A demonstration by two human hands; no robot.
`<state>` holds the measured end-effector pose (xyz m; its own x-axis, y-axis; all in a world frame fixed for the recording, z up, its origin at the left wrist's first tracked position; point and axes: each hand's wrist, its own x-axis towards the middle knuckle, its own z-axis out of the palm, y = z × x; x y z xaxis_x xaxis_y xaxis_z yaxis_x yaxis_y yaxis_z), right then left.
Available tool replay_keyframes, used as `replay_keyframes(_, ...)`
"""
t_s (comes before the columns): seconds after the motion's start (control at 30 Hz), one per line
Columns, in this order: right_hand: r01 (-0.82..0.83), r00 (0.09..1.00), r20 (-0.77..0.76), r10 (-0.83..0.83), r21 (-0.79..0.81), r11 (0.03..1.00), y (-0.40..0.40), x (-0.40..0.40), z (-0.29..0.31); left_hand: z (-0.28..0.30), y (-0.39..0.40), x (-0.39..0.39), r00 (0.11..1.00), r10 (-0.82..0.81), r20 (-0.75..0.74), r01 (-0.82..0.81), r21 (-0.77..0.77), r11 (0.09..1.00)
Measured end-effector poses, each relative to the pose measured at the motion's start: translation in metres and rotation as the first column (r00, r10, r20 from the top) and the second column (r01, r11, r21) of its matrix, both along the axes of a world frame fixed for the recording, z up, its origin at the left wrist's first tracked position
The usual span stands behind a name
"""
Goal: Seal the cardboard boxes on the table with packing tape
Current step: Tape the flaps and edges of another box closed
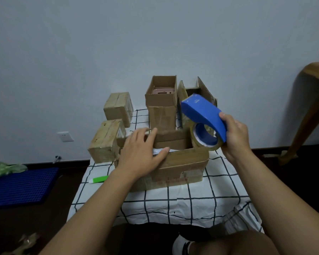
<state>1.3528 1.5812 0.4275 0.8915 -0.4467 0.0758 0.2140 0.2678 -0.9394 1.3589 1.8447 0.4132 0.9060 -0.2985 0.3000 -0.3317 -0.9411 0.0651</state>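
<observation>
Two taped boxes (110,126) sit left of centre on the checked worktop (182,205), open tall box (161,102) behind. Left hand (142,155) lies flat, fingers straight, on the open box (180,166) at centre. Right hand (236,137) wraps its grip round the blue tape dispenser (204,116), centre right.

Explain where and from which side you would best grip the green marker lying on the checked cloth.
Pinch the green marker across its barrel from above, probably. It lies flat on the cloth, with its long sides free and its white tip pointing left.

Bare forearms, white sock (179,244)
</observation>
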Motion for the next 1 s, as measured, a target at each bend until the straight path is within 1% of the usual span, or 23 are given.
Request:
replay_keyframes(0.07,0.027,0.997,0.069,-0.033,0.088,0.996,-0.004,-0.003,0.010,-0.002,0.001,0.005,0.999,0.015,0.033,-0.015,0.015,1.000)
replay_keyframes(0.17,0.028,0.993,0.108,-0.044,0.142,0.989,-0.006,-0.007,0.022,-0.009,-0.001,0.011,1.000,-0.002,-0.001,0.002,0.035,0.999)
replay_keyframes(0.27,0.021,0.994,0.103,-0.034,0.130,0.991,-0.003,-0.010,0.026,-0.019,-0.002,0.009,1.000,-0.017,-0.011,0.017,0.022,1.000)
replay_keyframes(0.37,-0.002,0.996,0.093,-0.008,0.115,0.993,0.003,-0.013,0.024,-0.027,-0.003,0.005,0.999,-0.039,0.026,0.041,-0.054,0.998)
replay_keyframes(0.47,-0.028,0.998,0.057,0.023,0.080,0.996,0.013,-0.014,0.018,-0.032,0.001,0.002,0.997,-0.078,0.027,0.081,-0.122,0.989)
replay_keyframes(0.7,-0.147,0.989,-0.024,0.147,-0.012,0.989,0.055,-0.002,0.012,-0.029,0.023,0.002,0.968,-0.248,-0.036,0.242,-0.121,0.963)
replay_keyframes(0.8,-0.202,0.978,-0.057,0.199,-0.044,0.978,0.071,0.003,0.010,-0.026,0.027,0.002,0.960,-0.276,-0.034,0.270,-0.121,0.955)
replay_keyframes(0.87,-0.217,0.974,-0.067,0.215,-0.027,0.976,0.077,0.005,0.006,-0.029,0.029,-0.001,0.975,-0.222,0.020,0.223,-0.102,0.969)
replay_keyframes(0.93,-0.206,0.975,-0.082,0.205,-0.014,0.978,0.078,0.005,-0.001,-0.035,0.032,-0.005,0.992,-0.104,0.077,0.111,-0.094,0.989)
replay_keyframes(1.0,-0.192,0.977,-0.100,0.189,-0.021,0.981,0.077,0.005,-0.006,-0.041,0.037,-0.011,0.992,0.004,0.123,0.014,-0.148,0.989)
